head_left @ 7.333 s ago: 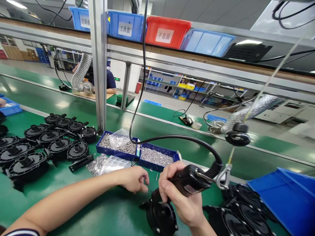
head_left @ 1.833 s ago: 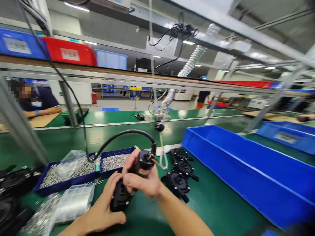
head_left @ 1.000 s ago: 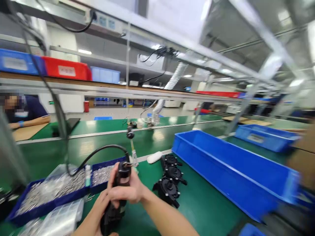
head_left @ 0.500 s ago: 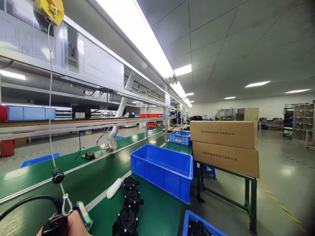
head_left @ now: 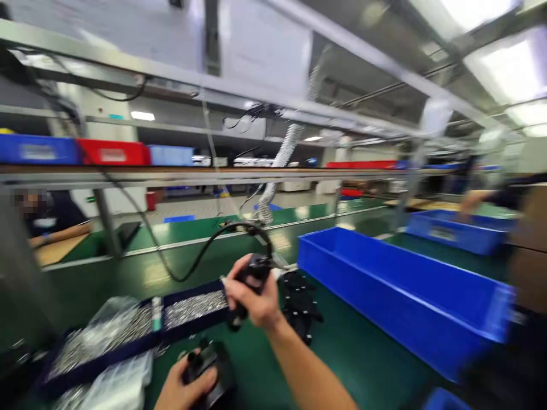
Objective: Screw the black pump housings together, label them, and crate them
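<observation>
Right hand (head_left: 256, 299) is clenched tight around the black electric screwdriver (head_left: 250, 282), held up off the green table (head_left: 354, 347), its black cable (head_left: 192, 262) looping away to the left. Left hand (head_left: 183, 393), low at the bottom edge, has its fingers curled closed on a black pump housing (head_left: 209, 373) that sits on the table just below the screwdriver's tip. The picture is blurred, so the tip itself is hard to make out.

Counting now: one screwdriver, one housing in hand, and a dark cluster of more black housings (head_left: 299, 304) just right of the right hand; their number cannot be told in the blur.

Containers: two small dark-blue trays (head_left: 128, 347) side by side at left, both filled with silvery screws (head_left: 192, 304). A clear plastic bag (head_left: 119, 384) lies in front of them, contents unclear. One long blue bin (head_left: 401, 302) lies to the right, its inside mostly hidden from here. A second blue bin (head_left: 457, 236) stands further back, where another person's arm (head_left: 474, 199) reaches.
</observation>
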Action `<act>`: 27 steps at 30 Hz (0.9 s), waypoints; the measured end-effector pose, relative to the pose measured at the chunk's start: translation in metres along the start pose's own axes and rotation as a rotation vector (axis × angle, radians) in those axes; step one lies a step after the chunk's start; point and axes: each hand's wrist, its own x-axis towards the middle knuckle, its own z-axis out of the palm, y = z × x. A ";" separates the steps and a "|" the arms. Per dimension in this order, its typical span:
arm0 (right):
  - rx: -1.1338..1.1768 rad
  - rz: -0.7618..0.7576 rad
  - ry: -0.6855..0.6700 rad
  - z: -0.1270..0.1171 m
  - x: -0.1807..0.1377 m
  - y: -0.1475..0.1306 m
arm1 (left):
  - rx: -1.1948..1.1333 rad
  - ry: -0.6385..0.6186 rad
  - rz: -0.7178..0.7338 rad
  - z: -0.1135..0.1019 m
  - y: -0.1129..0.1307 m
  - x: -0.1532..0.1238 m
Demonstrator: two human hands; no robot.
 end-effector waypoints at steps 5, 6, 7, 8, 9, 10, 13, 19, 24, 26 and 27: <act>-0.015 -0.108 -0.015 -0.007 0.000 -0.005 | -0.325 -0.331 -0.148 -0.010 -0.008 0.000; -0.012 -0.113 -0.026 -0.007 0.000 -0.007 | -0.316 -0.341 -0.113 -0.010 -0.006 0.001; -0.012 -0.120 -0.036 -0.007 -0.001 -0.009 | -0.294 -0.343 -0.073 -0.011 -0.004 0.000; -0.013 -0.129 -0.046 -0.007 -0.002 -0.011 | -0.258 -0.345 -0.036 -0.011 -0.002 0.000; -0.015 -0.140 -0.051 -0.007 -0.002 -0.013 | -0.209 -0.339 -0.009 -0.011 -0.001 -0.002; -0.016 -0.150 -0.052 -0.007 -0.003 -0.015 | -0.155 -0.326 0.007 -0.011 -0.001 -0.003; -0.016 -0.168 -0.047 -0.011 -0.003 -0.018 | -0.008 -0.249 0.076 -0.004 -0.002 -0.005; -0.050 -0.223 0.005 -0.020 -0.003 -0.028 | 0.283 -0.216 0.465 0.049 -0.004 0.019; -0.092 -0.265 0.060 -0.030 -0.006 -0.041 | 0.343 -0.338 0.607 0.122 -0.006 0.050; -0.106 -0.272 0.086 -0.032 -0.009 -0.047 | 0.359 -0.347 0.643 0.140 -0.004 0.053; -0.116 -0.273 0.097 -0.032 -0.009 -0.048 | 0.385 -0.354 0.664 0.142 -0.003 0.052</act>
